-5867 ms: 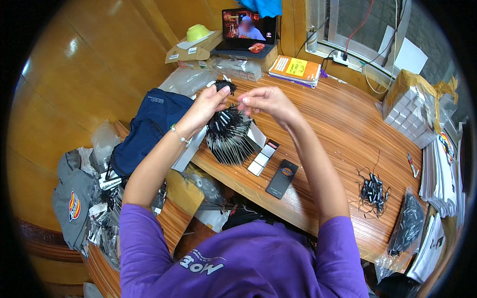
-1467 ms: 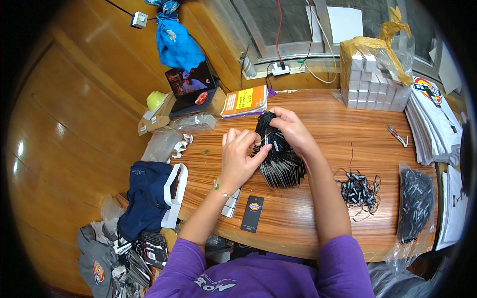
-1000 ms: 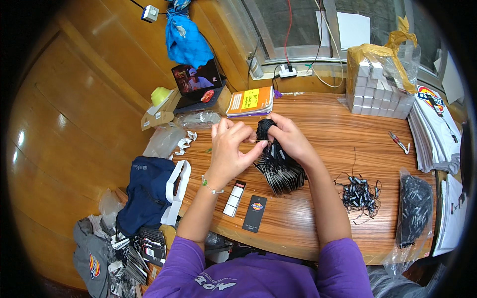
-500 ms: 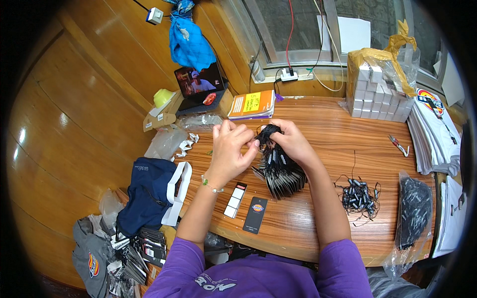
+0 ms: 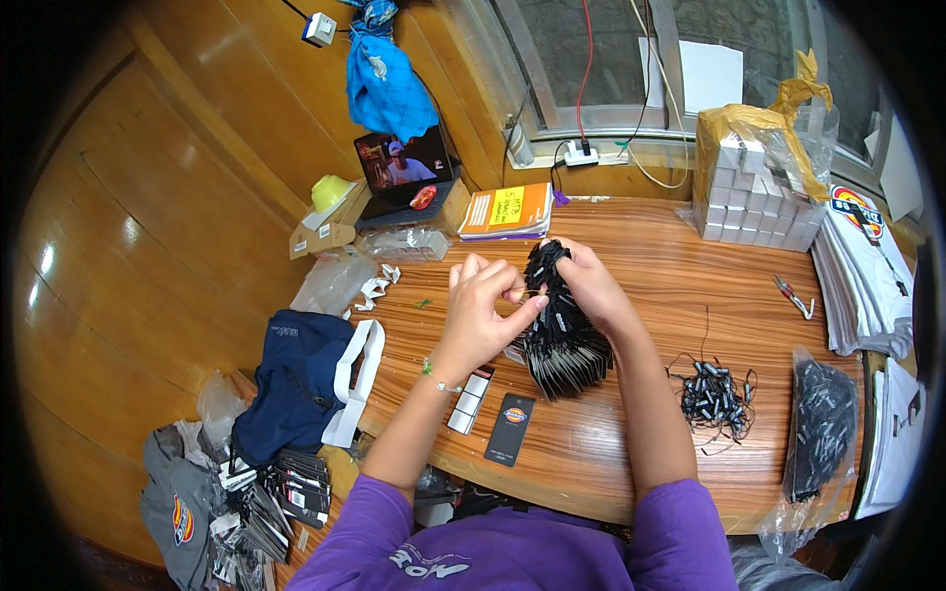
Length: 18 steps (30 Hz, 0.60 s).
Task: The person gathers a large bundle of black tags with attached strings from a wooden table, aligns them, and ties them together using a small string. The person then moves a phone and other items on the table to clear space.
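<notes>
My right hand (image 5: 596, 286) is closed round the gathered black strings of a thick bundle of black hang tags (image 5: 567, 362); the tags fan out toward me over the table. My left hand (image 5: 481, 313) is at the bundle's left side, thumb and fingers pinched on a thin yellowish band (image 5: 533, 292) that reaches the strings. Part of that band is hidden by the fingers. Nearer to me lie a single black hang tag (image 5: 509, 430) and a narrow tag with white label panels (image 5: 469, 402).
Loose black tag strings (image 5: 716, 399) lie on the right, beside a clear bag of black strings (image 5: 824, 424). Small snips (image 5: 794, 295), stacked white garments (image 5: 857, 276) and wrapped small boxes (image 5: 754, 197) stand farther right. A laptop (image 5: 404, 167) and notebook (image 5: 507, 211) are at the back.
My left hand has moved right and slightly toward me, against the string end of the bundle. The yellowish band now shows at its fingertips. My right hand keeps its grip; the view has shifted a little.
</notes>
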Available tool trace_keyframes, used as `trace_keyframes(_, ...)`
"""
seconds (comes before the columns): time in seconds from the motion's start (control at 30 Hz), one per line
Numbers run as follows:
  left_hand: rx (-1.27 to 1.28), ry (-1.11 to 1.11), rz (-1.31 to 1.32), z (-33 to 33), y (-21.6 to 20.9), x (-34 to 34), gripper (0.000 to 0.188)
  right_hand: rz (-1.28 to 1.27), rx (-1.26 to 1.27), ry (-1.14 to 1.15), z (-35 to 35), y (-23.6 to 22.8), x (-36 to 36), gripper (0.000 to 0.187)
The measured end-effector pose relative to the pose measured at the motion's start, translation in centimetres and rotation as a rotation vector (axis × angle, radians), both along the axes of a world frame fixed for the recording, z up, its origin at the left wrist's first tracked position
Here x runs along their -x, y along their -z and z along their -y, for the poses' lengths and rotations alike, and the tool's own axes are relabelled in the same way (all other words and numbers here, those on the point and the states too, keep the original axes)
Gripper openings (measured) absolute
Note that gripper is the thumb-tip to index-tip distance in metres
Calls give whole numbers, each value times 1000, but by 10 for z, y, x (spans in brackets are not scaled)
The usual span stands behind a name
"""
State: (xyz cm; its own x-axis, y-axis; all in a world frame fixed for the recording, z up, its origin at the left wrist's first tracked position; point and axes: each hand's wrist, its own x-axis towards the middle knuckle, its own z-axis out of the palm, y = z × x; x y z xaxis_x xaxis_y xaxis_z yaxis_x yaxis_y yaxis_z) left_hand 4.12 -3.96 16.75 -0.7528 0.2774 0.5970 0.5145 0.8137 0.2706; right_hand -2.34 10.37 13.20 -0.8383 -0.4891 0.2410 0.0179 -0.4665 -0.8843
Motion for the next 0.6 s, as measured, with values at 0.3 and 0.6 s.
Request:
trace_keyframes(0.3, -176, -82, -121, -14, 22, -1, 35, 141, 118, -69, -1, 0, 0, 12)
trace_keyframes(0.6, -173, -7, -173, -16, 25, -7, 38, 216, 107, -20, 5, -3, -4, 14)
